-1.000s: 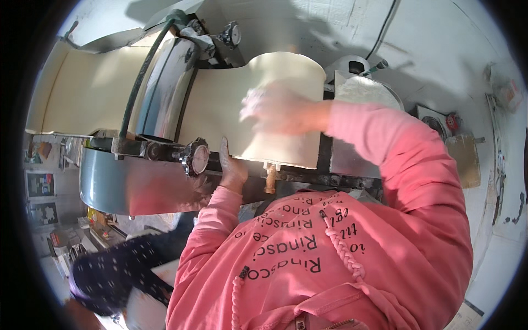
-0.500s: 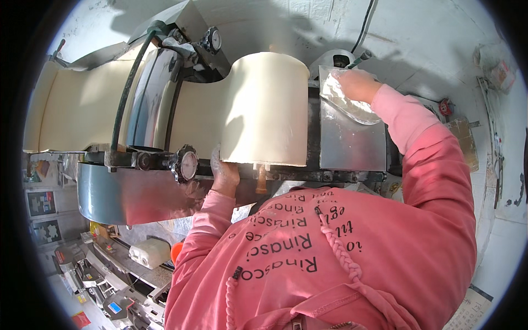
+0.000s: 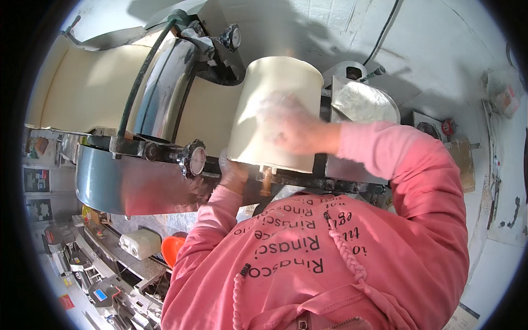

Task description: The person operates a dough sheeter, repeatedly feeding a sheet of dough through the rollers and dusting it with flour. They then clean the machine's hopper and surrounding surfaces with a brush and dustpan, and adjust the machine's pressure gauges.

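Observation:
A thick roll of pale dough sheet stands wound on a wooden rod whose end pokes out on the near side. From it the flat dough sheet runs left to a machine's steel roller. My right hand is over the roll's face, smeared by motion, so its fingers do not show clearly. My left hand is at the roll's lower near edge, its fingers mostly hidden there. On the right, white powder, like flour, lies in a shallow clear container.
Two round dial handwheels sit on the machine's near and far sides. More dough sheet covers its left end. A white jug and an orange bowl are at lower left. A cardboard piece leans at right.
My right hand has left the powder container and swung left over the dough roll. My left hand stays by the roll's near edge. The whole view has shifted slightly.

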